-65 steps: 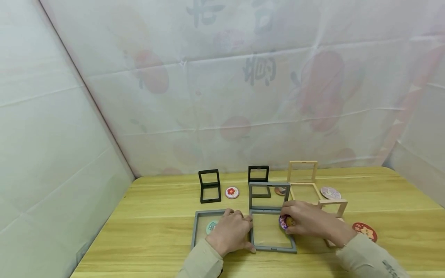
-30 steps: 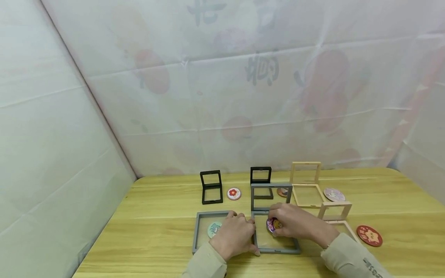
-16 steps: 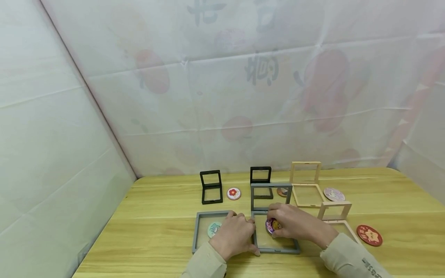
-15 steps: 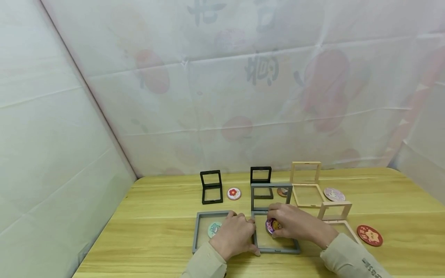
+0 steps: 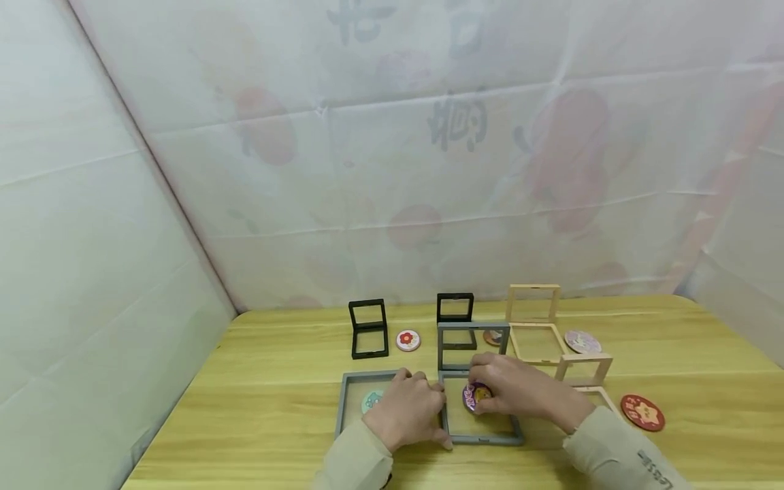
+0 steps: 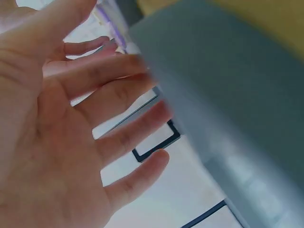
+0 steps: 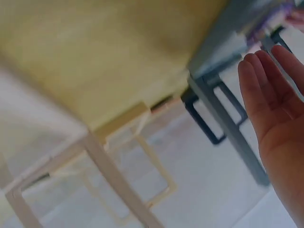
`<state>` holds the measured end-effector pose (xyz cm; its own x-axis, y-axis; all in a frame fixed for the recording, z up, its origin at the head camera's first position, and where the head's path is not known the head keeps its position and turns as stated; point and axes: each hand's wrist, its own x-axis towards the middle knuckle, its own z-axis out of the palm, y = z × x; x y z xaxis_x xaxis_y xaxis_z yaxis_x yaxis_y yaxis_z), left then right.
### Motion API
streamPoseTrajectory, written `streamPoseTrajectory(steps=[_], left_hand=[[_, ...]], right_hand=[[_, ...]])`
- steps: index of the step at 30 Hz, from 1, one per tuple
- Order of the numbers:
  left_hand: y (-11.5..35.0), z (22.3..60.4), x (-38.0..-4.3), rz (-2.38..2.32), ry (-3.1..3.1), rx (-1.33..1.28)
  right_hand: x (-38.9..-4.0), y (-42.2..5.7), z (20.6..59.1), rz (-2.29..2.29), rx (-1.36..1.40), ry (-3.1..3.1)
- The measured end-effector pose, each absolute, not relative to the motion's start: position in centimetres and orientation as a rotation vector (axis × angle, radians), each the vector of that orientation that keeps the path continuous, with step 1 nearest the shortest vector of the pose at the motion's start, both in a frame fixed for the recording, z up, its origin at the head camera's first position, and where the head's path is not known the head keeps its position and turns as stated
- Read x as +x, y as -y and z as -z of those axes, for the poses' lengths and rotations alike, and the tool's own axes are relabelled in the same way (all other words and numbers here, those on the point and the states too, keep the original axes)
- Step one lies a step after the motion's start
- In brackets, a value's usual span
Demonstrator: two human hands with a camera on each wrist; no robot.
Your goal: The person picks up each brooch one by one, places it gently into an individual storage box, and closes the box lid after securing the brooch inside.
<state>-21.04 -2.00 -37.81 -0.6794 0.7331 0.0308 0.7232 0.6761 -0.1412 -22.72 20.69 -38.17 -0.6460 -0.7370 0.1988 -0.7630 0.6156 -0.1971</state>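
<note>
In the head view, my right hand [image 5: 514,386] pinches a round purple badge [image 5: 470,396] by its right side, over the middle of the right grey display frame [image 5: 484,440]. That frame is unfolded, its lid [image 5: 473,327] raised at the back. My left hand [image 5: 407,410] touches the frame's left edge, its thumb at the front corner. In the left wrist view the fingers [image 6: 128,130] are fairly straight. Under this hand lies another grey frame [image 5: 341,408] with a teal badge [image 5: 370,400] inside, partly covered.
Behind stand two black frames [image 5: 370,354] [image 5: 455,297] with a red-flower badge [image 5: 407,339] between them. A yellowish frame [image 5: 533,288], a pale frame [image 5: 584,358], a lilac badge [image 5: 582,341] and a red star badge [image 5: 642,412] are at the right. A cloth wall [image 5: 380,170] rises behind.
My right hand has carried the purple badge left, from the frame's right edge to over its middle; over the last half second it barely shifts. The left hand keeps its place.
</note>
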Motion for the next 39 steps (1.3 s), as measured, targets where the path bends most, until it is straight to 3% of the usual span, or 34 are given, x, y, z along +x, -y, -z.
streamPoseTrajectory(steps=[7,15,29,39], left_hand=[[2.7,35.9,-21.6,-0.017,2.677,-1.157],[3.0,36.3,-22.1,0.139,2.628,-1.08],[2.8,37.1,-22.8,0.723,2.75,-0.732],[2.7,36.8,-23.2,1.012,2.86,-0.642]], right_hand=[[-22.8,-22.8,36.8,-0.55,1.206,2.74],[-23.0,-23.7,37.2,-0.579,1.158,2.767],[-22.6,-23.7,35.7,-1.078,0.588,3.074],[-22.5,-23.6,35.5,-1.405,0.276,3.075]])
